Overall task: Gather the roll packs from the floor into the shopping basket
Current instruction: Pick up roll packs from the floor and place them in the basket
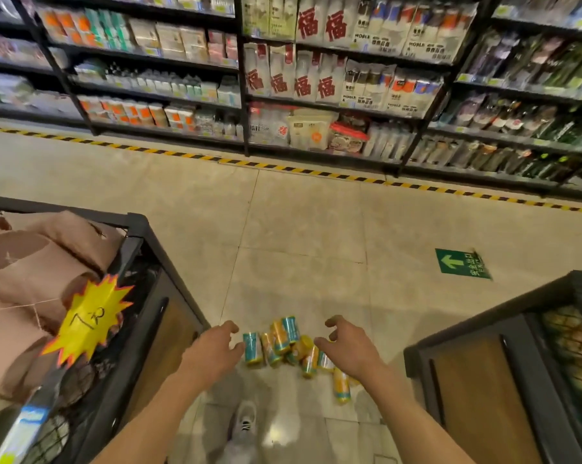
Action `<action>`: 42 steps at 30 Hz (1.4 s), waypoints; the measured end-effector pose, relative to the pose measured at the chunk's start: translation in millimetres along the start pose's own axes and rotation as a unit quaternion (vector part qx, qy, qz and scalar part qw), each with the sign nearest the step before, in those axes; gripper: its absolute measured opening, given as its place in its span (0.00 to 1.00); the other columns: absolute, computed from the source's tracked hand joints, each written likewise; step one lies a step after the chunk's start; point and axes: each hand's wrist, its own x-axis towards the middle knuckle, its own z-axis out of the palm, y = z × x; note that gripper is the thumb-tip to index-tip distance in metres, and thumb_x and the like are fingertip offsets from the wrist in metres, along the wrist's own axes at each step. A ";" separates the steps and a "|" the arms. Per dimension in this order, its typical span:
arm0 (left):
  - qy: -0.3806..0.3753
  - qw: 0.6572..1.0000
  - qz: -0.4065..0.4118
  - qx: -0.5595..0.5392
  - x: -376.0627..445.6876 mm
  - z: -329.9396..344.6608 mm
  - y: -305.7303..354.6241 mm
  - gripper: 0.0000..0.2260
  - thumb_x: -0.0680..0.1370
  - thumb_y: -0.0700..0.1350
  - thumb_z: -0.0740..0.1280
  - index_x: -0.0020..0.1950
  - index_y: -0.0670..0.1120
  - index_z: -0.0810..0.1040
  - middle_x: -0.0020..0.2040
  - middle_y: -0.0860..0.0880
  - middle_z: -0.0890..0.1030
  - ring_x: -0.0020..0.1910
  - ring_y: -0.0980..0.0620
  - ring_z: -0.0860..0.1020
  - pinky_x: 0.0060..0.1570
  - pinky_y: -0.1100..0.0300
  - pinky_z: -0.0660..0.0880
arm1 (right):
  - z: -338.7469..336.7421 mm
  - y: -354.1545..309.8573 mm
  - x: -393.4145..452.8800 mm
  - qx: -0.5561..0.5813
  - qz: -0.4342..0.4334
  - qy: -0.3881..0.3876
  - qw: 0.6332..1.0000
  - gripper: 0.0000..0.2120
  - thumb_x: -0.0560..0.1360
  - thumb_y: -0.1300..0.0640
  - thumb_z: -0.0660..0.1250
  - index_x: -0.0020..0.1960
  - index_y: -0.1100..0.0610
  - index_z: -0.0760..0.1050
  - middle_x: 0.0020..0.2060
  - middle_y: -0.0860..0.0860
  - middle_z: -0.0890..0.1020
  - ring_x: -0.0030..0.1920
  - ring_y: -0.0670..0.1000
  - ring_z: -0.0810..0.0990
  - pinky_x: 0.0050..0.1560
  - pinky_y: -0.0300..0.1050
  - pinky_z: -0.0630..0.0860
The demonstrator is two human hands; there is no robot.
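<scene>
On the floor between two display bins, the roll packs lie heaped. The left hand and right hand flank the heap, fingers loosely curled, holding nothing.

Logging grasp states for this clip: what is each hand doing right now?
Left hand: open, fingers loosely curled, holding nothing.
Right hand: open, fingers spread over the roll packs, holding nothing.

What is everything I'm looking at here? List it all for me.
roll packs: roughly nine, teal and yellow, heaped on the floor between the hands
shelves: long black row, packed with goods, far side of the aisle
striped tape: one yellow-black line, along the shelves
arrow sign: one, green, floor at right
bins: two, dark, left and right
price tag: one, yellow star, left bin
shoe: one, white, bottom centre
left hand: empty, fingers spread
right hand: empty, fingers loosely curled
</scene>
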 end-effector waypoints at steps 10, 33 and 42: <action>-0.058 0.998 -0.024 0.017 172.8 72.3 -52.2 0.21 0.82 0.54 0.61 0.73 0.51 0.67 0.64 0.48 0.77 0.62 0.47 0.77 0.55 0.54 0.74 | 88.0 26.3 182.2 0.204 0.154 0.000 0.967 0.25 0.74 0.48 0.76 0.66 0.57 0.74 0.49 0.51 0.83 0.50 0.52 0.82 0.48 0.45 0.76; 0.040 0.922 -0.250 -0.293 491.1 522.3 -249.6 0.39 0.64 0.62 0.80 0.65 0.45 0.67 0.61 0.43 0.77 0.57 0.42 0.79 0.54 0.48 0.79 | 443.2 231.9 550.0 0.021 0.063 0.048 0.997 0.50 0.68 0.32 0.73 0.77 0.60 0.60 0.70 0.60 0.72 0.69 0.62 0.73 0.66 0.53 0.73; 0.050 0.913 -0.248 -0.320 492.1 525.0 -243.9 0.40 0.65 0.58 0.81 0.67 0.44 0.64 0.59 0.43 0.77 0.53 0.43 0.80 0.50 0.47 0.80 | 452.5 226.4 550.5 -0.034 0.071 0.059 0.995 0.45 0.69 0.38 0.74 0.75 0.60 0.60 0.69 0.61 0.68 0.69 0.63 0.68 0.65 0.56 0.71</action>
